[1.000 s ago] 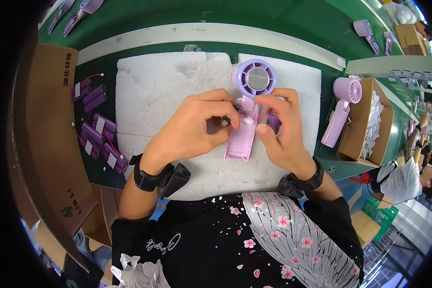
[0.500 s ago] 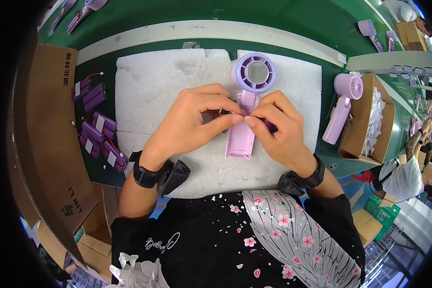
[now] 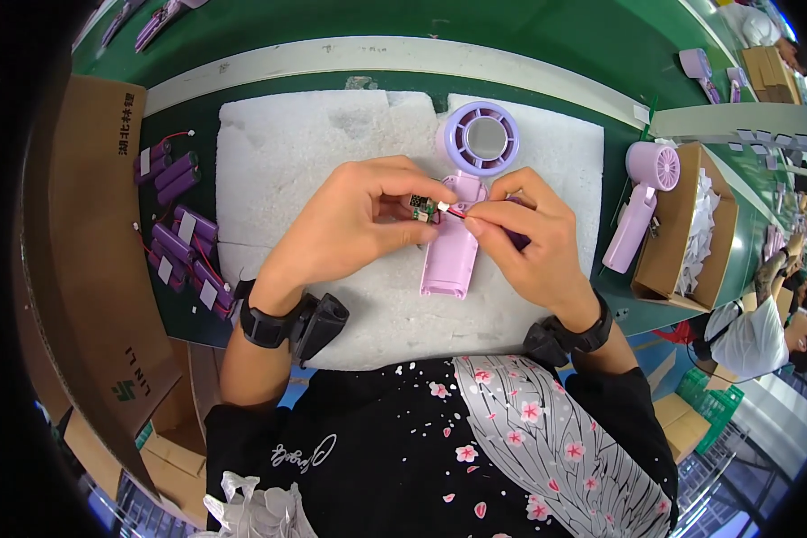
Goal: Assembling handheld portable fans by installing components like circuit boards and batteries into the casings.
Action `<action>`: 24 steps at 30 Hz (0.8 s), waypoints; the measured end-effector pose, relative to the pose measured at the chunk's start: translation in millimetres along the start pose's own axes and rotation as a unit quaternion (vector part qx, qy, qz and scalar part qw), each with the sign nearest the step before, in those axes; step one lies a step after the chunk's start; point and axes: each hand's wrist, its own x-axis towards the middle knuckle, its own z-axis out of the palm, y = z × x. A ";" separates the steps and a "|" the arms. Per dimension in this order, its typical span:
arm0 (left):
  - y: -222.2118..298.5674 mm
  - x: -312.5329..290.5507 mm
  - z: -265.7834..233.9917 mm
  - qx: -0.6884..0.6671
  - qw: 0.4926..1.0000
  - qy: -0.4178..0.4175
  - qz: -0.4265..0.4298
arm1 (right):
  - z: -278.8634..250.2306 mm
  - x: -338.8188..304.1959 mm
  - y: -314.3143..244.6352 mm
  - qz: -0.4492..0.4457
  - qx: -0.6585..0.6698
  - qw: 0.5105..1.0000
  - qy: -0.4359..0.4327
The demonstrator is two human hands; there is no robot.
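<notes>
Head view: a black wrist strap encircles the left wrist; the right wrist carries another. The left hand is closed, thumb and fingers clamped on a small green circuit board. The right hand pinches a thin red-and-black lead behind its white connector. This grip appears to leave the connector exposed toward the board's edge; whether the two are mated cannot be told. The fingertips stand near each other without visible contact. A purple cell is partly hidden under the right hand.

Below the fingers, the pink handle shell lies hollow side up, presumably for access; its lilac fan head points away from the person.

White foam, likely protective, covers part of the green worktop. Battery packs lie left; a handheld fan rests right, beside a carton. Farther right, a co-worker sits or stands.
</notes>
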 end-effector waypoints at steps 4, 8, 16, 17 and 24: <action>2.0 0.5 -1.4 -0.052 0.998 -0.018 -0.037 | -4.4 1.7 -0.9 0.000 0.017 0.999 -0.034; 0.7 1.0 -1.3 -0.066 0.997 -0.023 -0.019 | -4.3 2.2 -4.0 0.017 0.006 0.999 -0.051; 4.1 0.1 1.9 -0.056 0.997 0.019 -0.054 | -1.3 2.4 -1.1 0.028 0.004 0.999 -0.021; 4.3 0.0 1.9 -0.046 0.998 0.025 -0.045 | -1.3 2.2 -1.4 0.031 0.006 0.999 -0.018; -0.9 0.5 3.9 -0.042 0.998 0.049 0.001 | 2.4 0.7 -2.3 0.035 0.012 0.999 -0.001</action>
